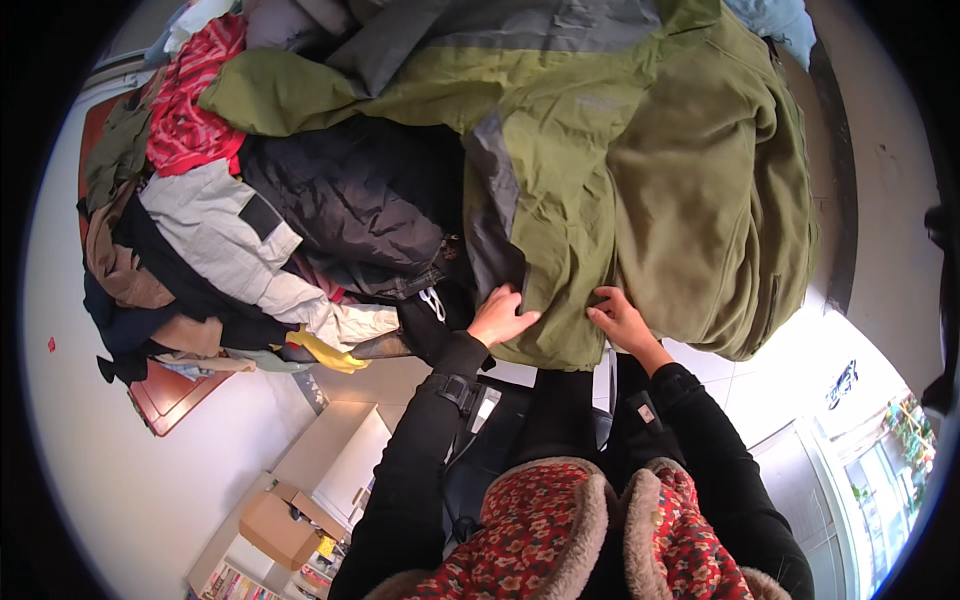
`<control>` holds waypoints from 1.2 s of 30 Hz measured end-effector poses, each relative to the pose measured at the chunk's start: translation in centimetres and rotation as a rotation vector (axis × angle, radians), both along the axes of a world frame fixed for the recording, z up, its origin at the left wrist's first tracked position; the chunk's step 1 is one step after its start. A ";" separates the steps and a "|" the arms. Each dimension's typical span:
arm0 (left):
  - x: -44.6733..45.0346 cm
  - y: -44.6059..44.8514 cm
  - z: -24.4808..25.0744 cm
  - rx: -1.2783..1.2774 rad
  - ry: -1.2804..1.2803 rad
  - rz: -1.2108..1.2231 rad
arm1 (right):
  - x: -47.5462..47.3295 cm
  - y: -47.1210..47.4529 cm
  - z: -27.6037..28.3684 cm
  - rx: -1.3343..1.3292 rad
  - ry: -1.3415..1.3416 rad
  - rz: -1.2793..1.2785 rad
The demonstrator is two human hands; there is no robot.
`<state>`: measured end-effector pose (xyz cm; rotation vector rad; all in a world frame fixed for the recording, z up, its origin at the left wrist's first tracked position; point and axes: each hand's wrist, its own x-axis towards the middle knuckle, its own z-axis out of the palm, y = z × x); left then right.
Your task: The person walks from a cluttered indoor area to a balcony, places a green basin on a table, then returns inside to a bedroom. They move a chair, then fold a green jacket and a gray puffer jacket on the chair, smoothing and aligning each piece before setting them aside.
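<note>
A green and grey jacket (562, 187) lies spread over the heap before me, its front panel hanging towards me. My left hand (501, 316) rests on the panel's grey left edge near the hem, the thumb stretched over the green cloth. At the panel's right edge, the bent fingers of my right hand (621, 321) touch the fabric. Whether either hand pinches the cloth is not clear. Just right of my right hand, an olive fleece garment (682, 195) lies partly under the jacket. A dark puffy jacket (352, 202) sits left of the panel, under the green sleeve.
Left of the dark jacket are a pale jacket (225, 225), a red striped garment (199, 97) and a yellow cloth (328, 351). A reddish-brown board (180, 394) shows under the heap. An open cardboard box (277, 529) stands at lower left, a pale door (806, 487) at lower right.
</note>
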<state>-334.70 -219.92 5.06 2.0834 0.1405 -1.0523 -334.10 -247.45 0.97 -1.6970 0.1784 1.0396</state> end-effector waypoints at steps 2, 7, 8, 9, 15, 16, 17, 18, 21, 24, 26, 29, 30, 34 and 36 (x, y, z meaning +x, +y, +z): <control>0.1 0.1 -0.7 -0.166 0.003 0.149 | -0.7 -0.4 -0.2 0.012 0.039 -0.022; 0.9 1.0 -0.5 -0.459 0.654 0.277 | -1.8 -2.4 -0.9 0.005 0.087 -0.048; 1.2 1.0 -0.5 -0.431 0.676 0.144 | -1.9 -2.7 -1.0 0.028 0.101 -0.053; 1.2 0.9 -0.3 -0.407 0.702 0.005 | -2.0 -2.8 -1.0 0.015 0.140 -0.053; -0.5 -0.6 -2.4 -0.011 0.344 -0.690 | -2.9 -1.2 -0.4 -0.139 -0.100 -0.021; -1.2 -0.5 -2.8 0.020 0.279 -0.658 | -3.1 -0.9 -0.2 -0.164 -0.118 -0.016; -1.6 -0.4 -3.3 0.071 0.246 -0.649 | -3.2 -0.6 0.0 -0.142 -0.171 -0.026; -1.6 -0.1 -4.0 0.104 0.428 -0.704 | -3.3 -0.5 0.1 -0.164 -0.198 -0.043; -1.8 2.5 -4.2 0.075 0.374 -0.600 | -2.9 -1.2 0.4 -0.159 -0.140 -0.002; -2.1 5.0 -3.0 0.258 0.210 -0.459 | -2.0 -3.5 1.0 -0.126 -0.133 -0.042; -2.7 5.7 -1.5 0.198 0.036 -0.230 | -1.5 -6.0 1.6 -0.132 -0.125 -0.061; -3.2 3.8 0.6 -0.010 -0.198 0.252 | -1.8 -10.9 3.2 -0.148 -0.209 -0.298; -2.9 2.9 1.4 -0.017 -0.110 0.393 | -1.9 -13.1 3.5 -0.224 -0.269 -0.373; -0.6 -1.9 4.7 0.263 -0.456 0.328 | -1.1 -23.5 2.1 -0.551 -0.564 -0.755; 1.4 -4.9 5.5 0.305 -0.669 0.157 | -0.4 -29.2 0.6 -0.787 -0.518 -0.738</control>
